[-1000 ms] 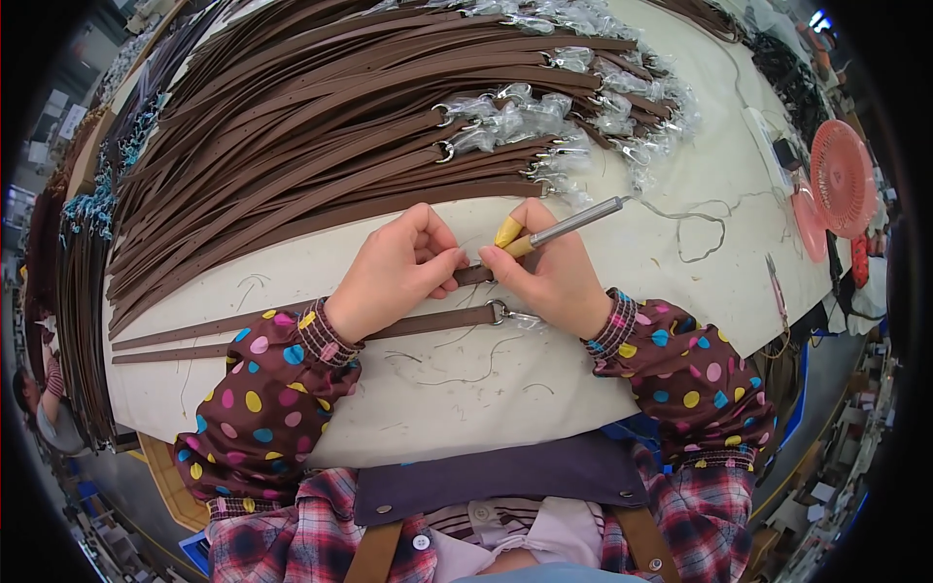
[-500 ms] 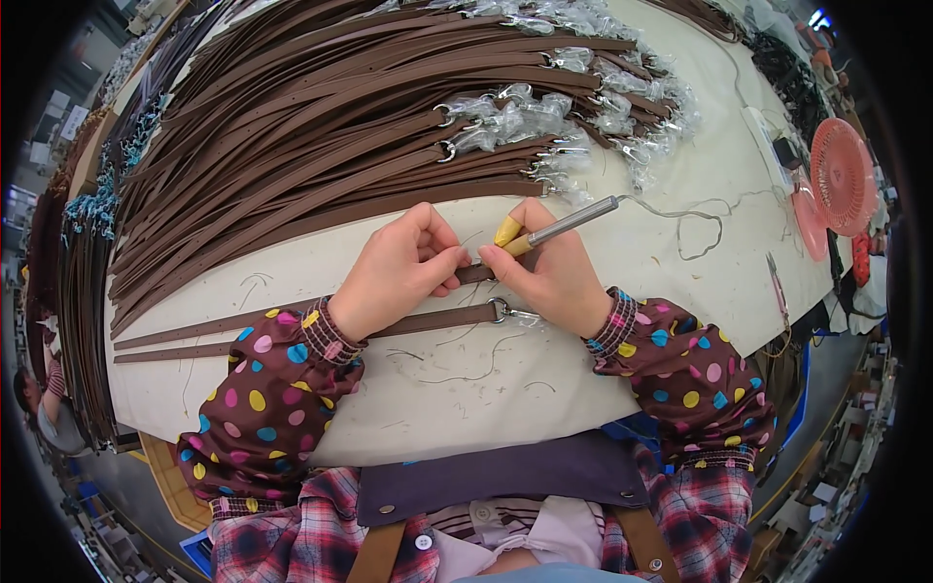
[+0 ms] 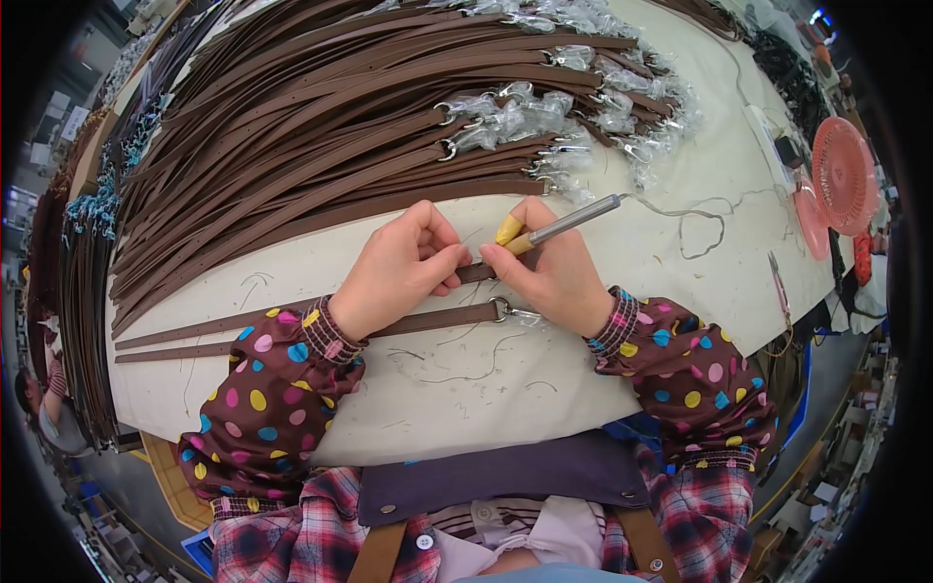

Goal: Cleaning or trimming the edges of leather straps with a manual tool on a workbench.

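My left hand (image 3: 400, 267) is closed, its thumb and fingers pinched at the end of a brown strap (image 3: 476, 273). My right hand (image 3: 556, 277) grips a corded pen-shaped tool (image 3: 575, 220) with a silver barrel, which slants up to the right; its tip is hidden by my fingers. A yellow cover (image 3: 507, 230) sits on a right fingertip. Both hands meet over the strap's end, where a thin loose thread shows. Just nearer to me lies a second brown strap (image 3: 437, 319) with a metal ring (image 3: 501, 309) and a clear-wrapped fitting at its right end.
A large heap of brown straps (image 3: 321, 126) with plastic-wrapped metal clasps (image 3: 525, 117) covers the table's far side. Loose thread bits (image 3: 466, 377) dot the pale tabletop (image 3: 418, 418). To the right lie tweezers (image 3: 779, 287), a pink fan (image 3: 844, 177) and the tool's cord (image 3: 702, 255).
Hardly anything differs. Both hands hold nearly the same place over the strap's end, and the tool keeps its slant.
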A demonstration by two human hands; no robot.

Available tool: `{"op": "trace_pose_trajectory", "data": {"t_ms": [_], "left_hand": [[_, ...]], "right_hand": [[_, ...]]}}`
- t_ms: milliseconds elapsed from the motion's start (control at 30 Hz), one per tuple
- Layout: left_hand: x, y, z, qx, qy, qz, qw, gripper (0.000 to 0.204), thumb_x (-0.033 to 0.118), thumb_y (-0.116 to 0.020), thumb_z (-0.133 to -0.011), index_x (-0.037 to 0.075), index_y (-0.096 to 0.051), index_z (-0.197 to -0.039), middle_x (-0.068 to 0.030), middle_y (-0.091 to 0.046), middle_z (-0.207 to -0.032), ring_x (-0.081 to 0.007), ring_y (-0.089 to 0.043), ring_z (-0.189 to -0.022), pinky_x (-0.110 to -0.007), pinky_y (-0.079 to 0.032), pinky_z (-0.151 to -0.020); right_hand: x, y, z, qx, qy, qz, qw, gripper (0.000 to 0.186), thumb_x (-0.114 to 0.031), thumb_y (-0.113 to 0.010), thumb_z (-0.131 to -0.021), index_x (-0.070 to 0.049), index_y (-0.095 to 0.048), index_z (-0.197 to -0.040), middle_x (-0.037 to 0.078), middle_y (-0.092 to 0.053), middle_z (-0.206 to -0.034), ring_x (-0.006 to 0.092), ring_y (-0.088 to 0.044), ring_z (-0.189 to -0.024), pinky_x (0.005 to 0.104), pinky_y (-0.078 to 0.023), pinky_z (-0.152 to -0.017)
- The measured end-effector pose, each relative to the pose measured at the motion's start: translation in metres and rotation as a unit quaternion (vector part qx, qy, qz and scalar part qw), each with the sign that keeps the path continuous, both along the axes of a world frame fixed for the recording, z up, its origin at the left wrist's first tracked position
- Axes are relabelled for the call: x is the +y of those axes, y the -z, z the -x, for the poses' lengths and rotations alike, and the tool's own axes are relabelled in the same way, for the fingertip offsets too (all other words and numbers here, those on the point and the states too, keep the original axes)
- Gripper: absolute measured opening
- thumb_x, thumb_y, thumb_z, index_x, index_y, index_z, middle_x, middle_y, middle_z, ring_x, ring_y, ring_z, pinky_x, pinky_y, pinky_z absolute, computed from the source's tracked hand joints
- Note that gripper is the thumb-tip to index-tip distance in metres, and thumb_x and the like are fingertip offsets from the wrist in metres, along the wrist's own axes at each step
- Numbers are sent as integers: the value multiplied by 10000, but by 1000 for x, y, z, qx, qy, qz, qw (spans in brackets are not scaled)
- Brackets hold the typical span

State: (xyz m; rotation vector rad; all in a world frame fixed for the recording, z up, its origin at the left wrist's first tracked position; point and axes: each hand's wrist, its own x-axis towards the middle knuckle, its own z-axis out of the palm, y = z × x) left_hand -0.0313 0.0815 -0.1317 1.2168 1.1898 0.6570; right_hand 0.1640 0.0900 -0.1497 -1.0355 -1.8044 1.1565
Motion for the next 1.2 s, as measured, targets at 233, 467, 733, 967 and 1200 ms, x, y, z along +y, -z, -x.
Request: {"op": "trace_pose_trajectory", "data": {"t_ms": [233,467,733,967,1200], "left_hand": [[-5,-7,-2,155,36,-107,982,202,150,-644,-848,37,-508,-948,-61,-640,-866,-144,-612,-680,-267,-497,-588],[-7,-8,-5,271,95,-199,937,243,236,-738,-760,72,-591,-863,-46,-620,-847,-218,-613,-787,-331,-486,-665],[-4,-12,-7,275,106,-156,943,201,236,-706,-788,68,-607,-835,-51,-644,-773,-223,-618,-718,-327,-477,-636],[1,-3,3,196,103,-133,966,171,226,-647,-837,65,-642,-895,-62,-660,-760,-207,-618,-672,-322,-470,-619],[2,-16,-5,267,146,-129,944,162,205,-641,-841,52,-675,-885,-80,-669,-786,-186,-622,-708,-297,-483,-649]], "right_hand": [[0,0,-4,56,17,9,998,234,-113,-657,-851,-14,-449,-892,42,-566,-735,82,-570,-646,230,-448,-540],[-2,-1,-7,59,-5,-18,998,227,-102,-648,-857,-14,-442,-896,50,-569,-783,69,-571,-673,216,-451,-554],[6,5,-15,-113,-34,-288,950,168,-57,-671,-796,-61,-581,-938,82,-578,-792,255,-570,-748,321,-462,-678],[4,3,-18,-128,-76,-230,962,217,-54,-693,-763,-73,-587,-951,70,-569,-751,265,-557,-725,349,-455,-648],[1,2,-16,-81,-65,-211,972,232,-33,-701,-757,-73,-590,-956,64,-574,-760,245,-566,-717,327,-467,-638]]}}
